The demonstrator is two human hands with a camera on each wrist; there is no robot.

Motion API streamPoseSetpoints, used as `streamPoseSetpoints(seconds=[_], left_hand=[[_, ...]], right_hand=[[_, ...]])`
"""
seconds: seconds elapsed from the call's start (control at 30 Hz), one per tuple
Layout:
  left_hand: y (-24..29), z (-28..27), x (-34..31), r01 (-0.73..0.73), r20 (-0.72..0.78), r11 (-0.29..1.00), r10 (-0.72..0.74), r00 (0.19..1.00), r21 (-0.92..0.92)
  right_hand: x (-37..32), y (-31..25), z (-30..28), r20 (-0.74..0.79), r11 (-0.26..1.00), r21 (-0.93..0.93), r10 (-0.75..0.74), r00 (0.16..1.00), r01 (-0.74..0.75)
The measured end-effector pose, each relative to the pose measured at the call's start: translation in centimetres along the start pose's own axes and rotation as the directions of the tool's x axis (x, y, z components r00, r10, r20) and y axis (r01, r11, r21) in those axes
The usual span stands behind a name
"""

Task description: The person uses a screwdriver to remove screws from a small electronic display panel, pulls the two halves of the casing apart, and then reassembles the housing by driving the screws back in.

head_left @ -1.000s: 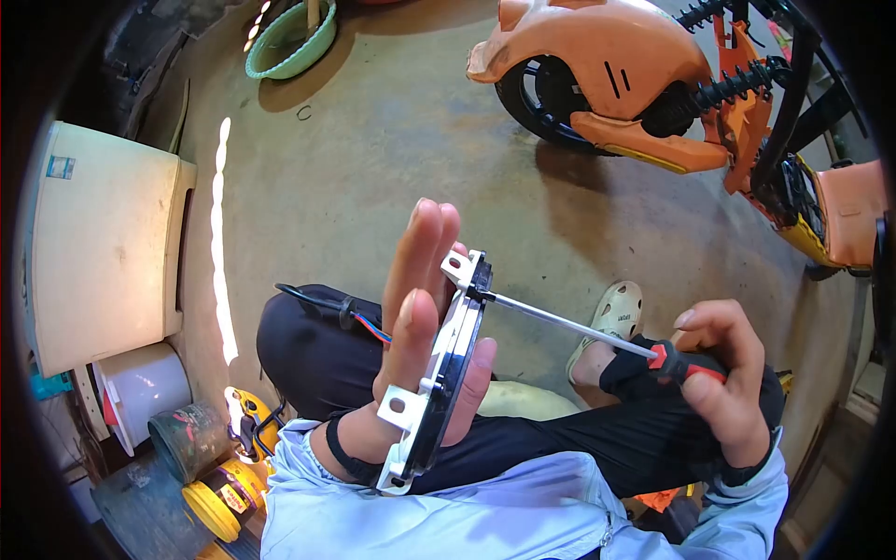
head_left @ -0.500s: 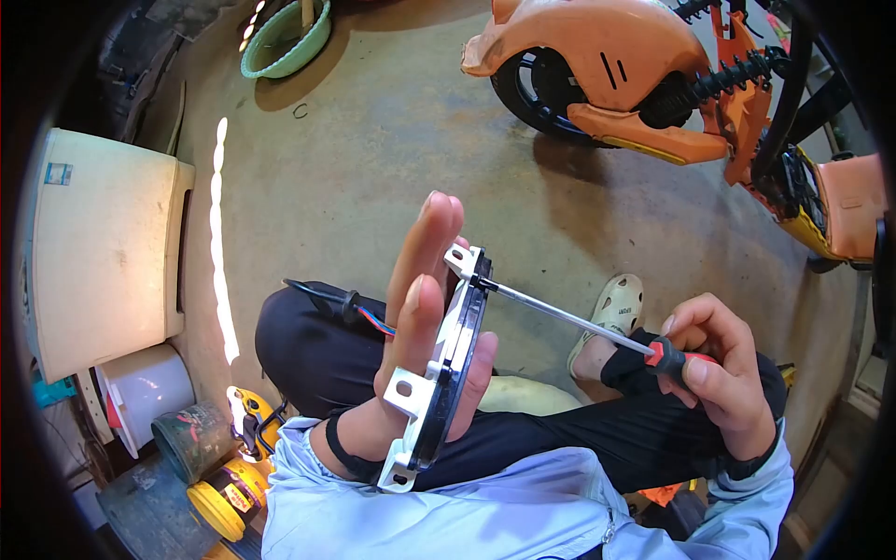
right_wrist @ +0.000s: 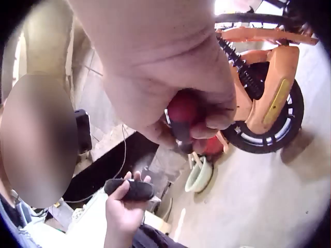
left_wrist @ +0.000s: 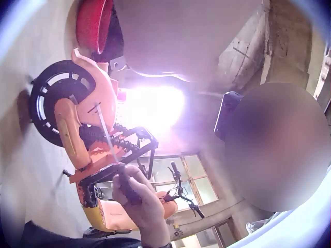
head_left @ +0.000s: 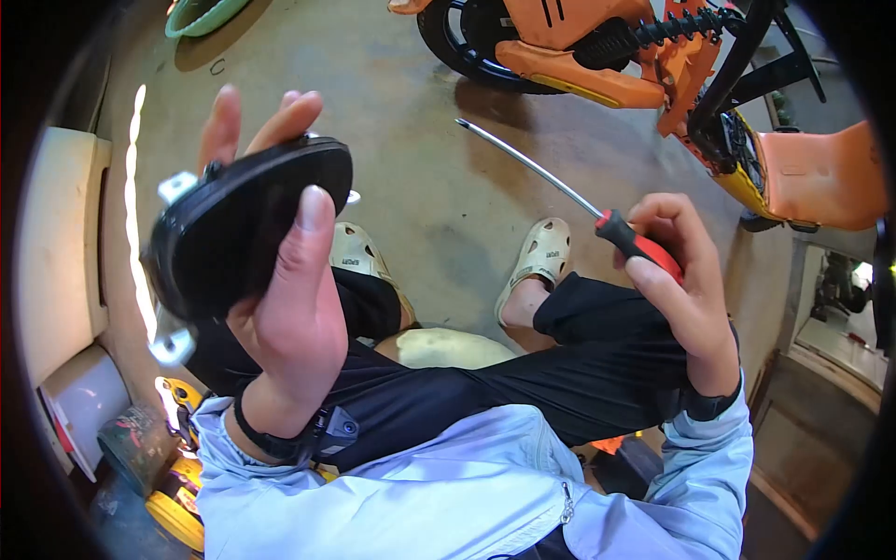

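Note:
In the head view, my left hand (head_left: 301, 313) holds a black rounded unit (head_left: 233, 219), thumb across its dark face and other fingers behind it. White metal tabs (head_left: 173, 347) stick out at its edge. My right hand (head_left: 689, 289) grips the red and black handle of a screwdriver (head_left: 537, 171), its tip up and to the left, apart from the unit. The right wrist view shows the right hand (right_wrist: 170, 77) curled round the red handle (right_wrist: 183, 106), and the left hand (right_wrist: 124, 214) with the unit (right_wrist: 129, 190) farther off.
An orange two-wheeler (head_left: 583, 79) stands on the floor at the upper right. At the left are a pale cabinet (head_left: 61, 252), a white bucket (head_left: 86, 397) and a yellow tub (head_left: 177, 509). A green basin (head_left: 207, 17) sits at the upper left.
The screwdriver tip has come away from the unit's edge. My left hand has moved left and turned the unit, so its black face shows. The head view has shifted.

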State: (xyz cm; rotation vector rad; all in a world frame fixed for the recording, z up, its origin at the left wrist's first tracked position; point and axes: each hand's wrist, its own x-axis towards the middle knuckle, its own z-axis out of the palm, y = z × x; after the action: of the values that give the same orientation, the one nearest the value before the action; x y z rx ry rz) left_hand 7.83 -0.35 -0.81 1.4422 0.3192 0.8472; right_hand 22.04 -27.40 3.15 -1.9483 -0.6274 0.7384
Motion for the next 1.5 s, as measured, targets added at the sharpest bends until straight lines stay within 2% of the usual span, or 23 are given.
streamPoseSetpoints(seconds=[0.03,0.07,0.13,0.17,0.2,0.27,0.33,0.43,0.47,0.5,0.57,0.67,0.83,1.17,1.3,1.37,1.43,1.5], left_hand=[[-0.4,-0.1,-0.1,0.0,-0.009,0.996,-0.001,1.0,-0.085],[-0.5,-0.3,-0.2,0.007,-0.022,0.996,-0.009,1.0,-0.092],[0.1,-0.6,-0.3,0.093,-0.005,0.972,-0.096,0.995,-0.214],[0.5,-0.5,-0.3,0.141,-0.005,0.959,-0.147,0.989,-0.247],[0.6,-1.0,-0.5,0.142,-0.009,0.958,-0.148,0.989,-0.251],[0.4,-2.2,-0.4,0.295,0.123,0.839,-0.269,0.955,-0.458],[0.7,-2.2,-0.3,0.325,0.085,0.81,-0.326,0.942,-0.488],[0.8,-2.5,-0.5,0.447,0.113,0.707,-0.467,0.877,-0.547],[0.7,-2.7,-0.6,0.444,0.106,0.706,-0.469,0.877,-0.552],[0.5,-2.8,-0.7,0.452,0.118,0.712,-0.467,0.876,-0.537],[0.3,-3.1,-0.8,0.464,0.129,0.717,-0.471,0.873,-0.521],[0.3,-3.2,-0.7,0.459,0.114,0.734,-0.47,0.876,-0.5],[0.3,-3.5,-0.6,0.486,0.126,0.699,-0.501,0.856,-0.525],[0.4,-3.7,-1.1,0.475,0.124,0.714,-0.486,0.865,-0.514],[0.6,-3.8,-1.2,0.474,0.116,0.723,-0.487,0.866,-0.502],[0.8,-3.5,-1.1,0.47,0.108,0.728,-0.486,0.867,-0.499],[1.2,-2.6,-1.0,0.463,-0.052,0.765,-0.539,0.841,-0.447],[1.0,-2.5,-1.2,0.46,-0.051,0.789,-0.522,0.851,-0.407]], right_hand=[[0.3,0.2,0.6,-0.031,0.998,-0.065,0.024,0.999,-0.026],[0.6,0.7,0.9,-0.022,0.997,-0.077,0.031,0.999,-0.033],[1.9,1.6,1.5,0.058,0.934,-0.351,-0.054,0.997,0.071],[2.8,1.4,1.9,0.099,0.907,-0.418,-0.005,0.995,0.047],[3.8,1.9,2.3,0.101,0.905,-0.422,-0.004,0.995,0.046],[5.7,4.5,3.5,0.152,0.828,-0.557,0.027,0.988,0.063],[7.7,7.4,4.9,0.159,0.78,-0.62,0.022,0.987,0.083],[10.1,11.9,7.2,0.161,0.702,-0.704,0.005,0.987,0.111],[10.7,13.1,7.8,0.148,0.677,-0.727,-0.008,0.989,0.114],[11.1,13.9,8.4,0.153,0.675,-0.729,-0.006,0.988,0.117],[11.5,15.3,9.3,0.082,0.686,-0.727,0.074,0.994,0.009],[11.6,16.5,10.1,0.062,0.687,-0.726,0.103,0.993,-0.026],[11.4,17.0,10.7,0.047,0.715,-0.697,0.118,0.992,-0.052],[10.7,18.6,11.4,0.033,0.73,-0.683,0.074,0.997,-0.031],[10.8,17.7,11.1,0.016,0.743,-0.662,0.145,0.989,-0.099],[11.0,16.8,10.2,0.009,0.774,-0.631,0.075,0.997,-0.052],[11.0,14.3,9.0,0.006,0.806,-0.592,0.043,0.999,-0.031],[10.5,11.0,7.4,0.013,0.839,-0.544,-0.029,1.0,0.031]])
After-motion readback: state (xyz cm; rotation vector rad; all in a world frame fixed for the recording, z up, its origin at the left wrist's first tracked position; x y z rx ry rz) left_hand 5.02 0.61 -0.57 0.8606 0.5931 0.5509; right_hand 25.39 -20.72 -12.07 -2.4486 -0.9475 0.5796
